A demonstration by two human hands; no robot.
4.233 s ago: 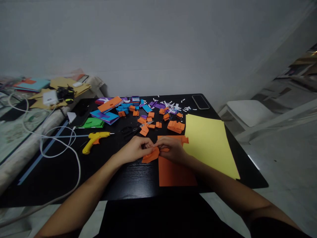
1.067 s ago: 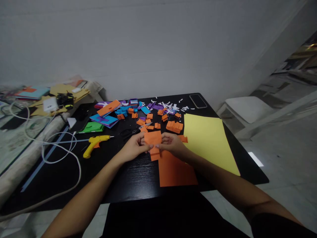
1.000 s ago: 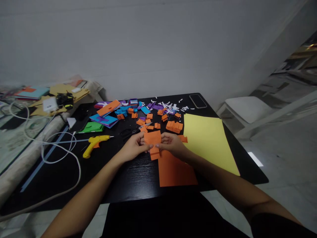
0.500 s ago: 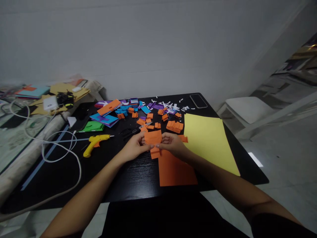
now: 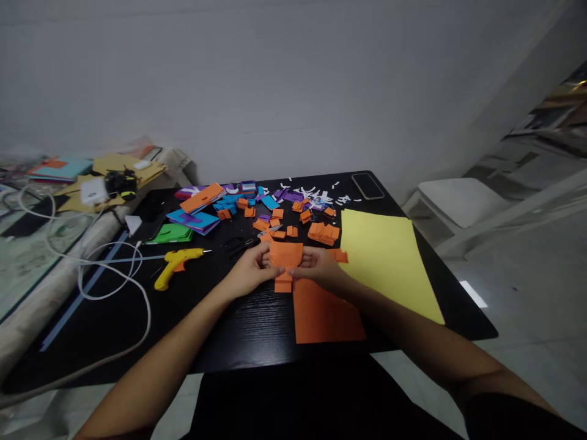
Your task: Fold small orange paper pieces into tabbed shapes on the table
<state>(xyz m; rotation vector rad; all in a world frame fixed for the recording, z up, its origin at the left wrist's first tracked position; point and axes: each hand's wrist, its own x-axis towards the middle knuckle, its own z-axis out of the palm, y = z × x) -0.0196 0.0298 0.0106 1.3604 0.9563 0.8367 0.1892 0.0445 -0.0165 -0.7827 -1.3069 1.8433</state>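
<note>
A folded piece of orange paper (image 5: 286, 253) is held up between both hands, with a narrower flap hanging at its lower end. My left hand (image 5: 252, 269) grips its left edge, the thumb lying in front and the fingers curled behind. On the opposite edge, my right hand (image 5: 317, 266) pinches it the same way. Below the right hand an orange sheet (image 5: 328, 318) lies flat on the black table (image 5: 247, 342). Just beyond the hands are small folded orange pieces (image 5: 292, 231) and a stack of orange strips (image 5: 323, 233). Scissors (image 5: 238, 244) lie beyond the left hand.
A yellow glue gun (image 5: 177, 266) and a looped white cable (image 5: 142, 299) lie at left. Folded coloured papers (image 5: 197, 220) and white paper scraps (image 5: 321, 198) spread along the back. A large yellow sheet (image 5: 389, 263) and a phone (image 5: 367, 186) are at right, near a white stool (image 5: 458, 201).
The folded orange paper has shifted slightly to the right and straightened in my hands. Both hands keep their hold in nearly the same place.
</note>
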